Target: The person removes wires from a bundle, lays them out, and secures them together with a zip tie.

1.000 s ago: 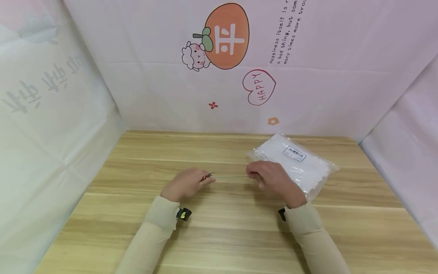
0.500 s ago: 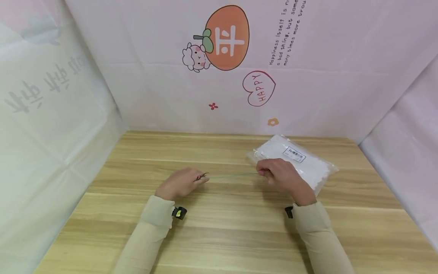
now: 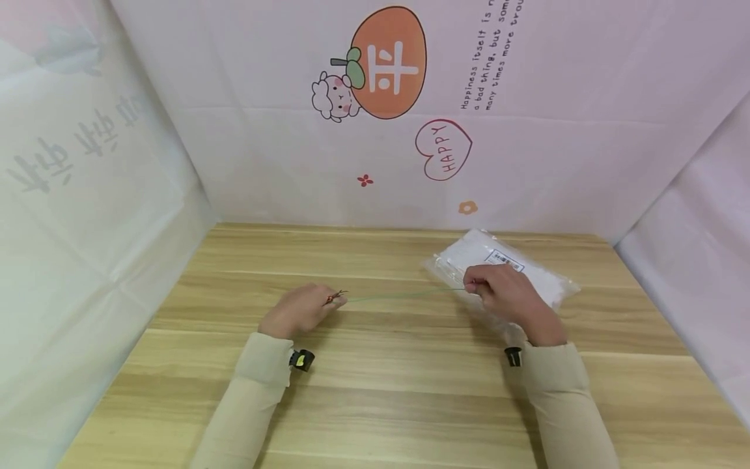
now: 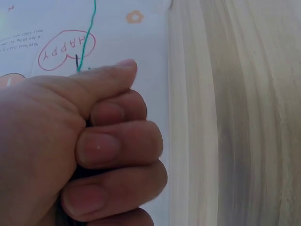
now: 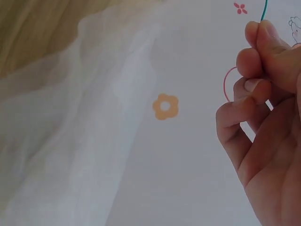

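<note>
A thin green wire (image 3: 404, 295) is stretched between the two hands over the table, rising slightly toward the right. My left hand (image 3: 295, 309) grips a small bundle of thin wires (image 3: 334, 298), whose reddish and dark ends poke out beyond the thumb. In the left wrist view the fingers curl round the dark bundle, mostly hidden in the fist, and the green wire runs up from behind the thumb. My right hand (image 3: 506, 293) pinches the wire's other end between thumb and index finger, as the right wrist view shows; its other fingers are loosely bent.
A clear plastic bag (image 3: 541, 286) with white contents and a barcode label lies at the back right, partly under the right hand in the head view. Printed white cloth (image 3: 281, 169) walls the wooden table (image 3: 381, 404) at the back and sides.
My right hand has moved right and slightly away, over the bag, and my left hand a little left. The span of green wire between them has lengthened.
</note>
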`<state>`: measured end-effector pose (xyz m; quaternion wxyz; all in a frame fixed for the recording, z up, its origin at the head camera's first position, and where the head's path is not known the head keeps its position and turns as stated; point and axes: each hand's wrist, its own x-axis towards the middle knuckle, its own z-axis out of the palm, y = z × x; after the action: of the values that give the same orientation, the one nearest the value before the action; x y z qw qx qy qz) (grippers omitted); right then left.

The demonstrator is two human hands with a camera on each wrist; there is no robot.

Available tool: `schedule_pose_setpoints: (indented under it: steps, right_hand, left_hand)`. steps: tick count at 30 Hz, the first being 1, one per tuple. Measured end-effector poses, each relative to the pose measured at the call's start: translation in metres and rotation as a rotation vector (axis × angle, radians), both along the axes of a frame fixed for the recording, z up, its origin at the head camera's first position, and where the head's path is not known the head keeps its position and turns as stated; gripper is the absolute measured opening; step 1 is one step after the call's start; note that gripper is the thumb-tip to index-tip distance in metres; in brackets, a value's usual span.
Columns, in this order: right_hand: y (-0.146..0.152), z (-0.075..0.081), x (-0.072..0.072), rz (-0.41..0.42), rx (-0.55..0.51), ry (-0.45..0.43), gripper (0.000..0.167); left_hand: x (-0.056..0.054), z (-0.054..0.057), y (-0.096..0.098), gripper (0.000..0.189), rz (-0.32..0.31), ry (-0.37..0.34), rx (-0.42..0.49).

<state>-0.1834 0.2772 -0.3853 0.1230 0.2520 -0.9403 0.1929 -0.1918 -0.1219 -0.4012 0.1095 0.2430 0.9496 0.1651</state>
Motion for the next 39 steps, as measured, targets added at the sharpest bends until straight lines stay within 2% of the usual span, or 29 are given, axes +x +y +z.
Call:
schedule_pose_setpoints:
  steps: [5,9,15,26,31,36,39]
  right_hand:
    - [0.008,0.002,0.000,-0.023,-0.007,-0.033,0.034]
    - [0.011,0.002,0.001,-0.029,-0.021,-0.046,0.035]
    - [0.015,0.007,0.002,-0.011,-0.056,0.017,0.041]
    - [0.025,0.010,0.001,0.006,-0.069,0.062,0.039]
    - [0.033,0.009,0.000,0.003,-0.077,0.035,0.036]
    - [0.048,0.014,0.007,-0.103,-0.046,0.010,0.034]
    - [0.050,0.017,0.009,-0.111,-0.038,-0.015,0.030]
  left_hand:
    - [-0.001,-0.001,-0.001,0.040,-0.007,0.027,-0.015]
    - [0.001,-0.001,-0.002,0.044,0.015,0.020,-0.064]
    - [0.003,0.000,-0.007,0.045,0.050,0.029,-0.131]
    - [0.000,0.004,-0.012,0.044,0.093,0.031,-0.125]
    - [-0.004,0.003,-0.019,0.045,0.099,-0.001,-0.120]
    - [-0.004,0.004,-0.032,0.047,0.128,-0.032,-0.108]
    - [-0.003,0.006,-0.038,0.047,0.142,-0.036,-0.090]
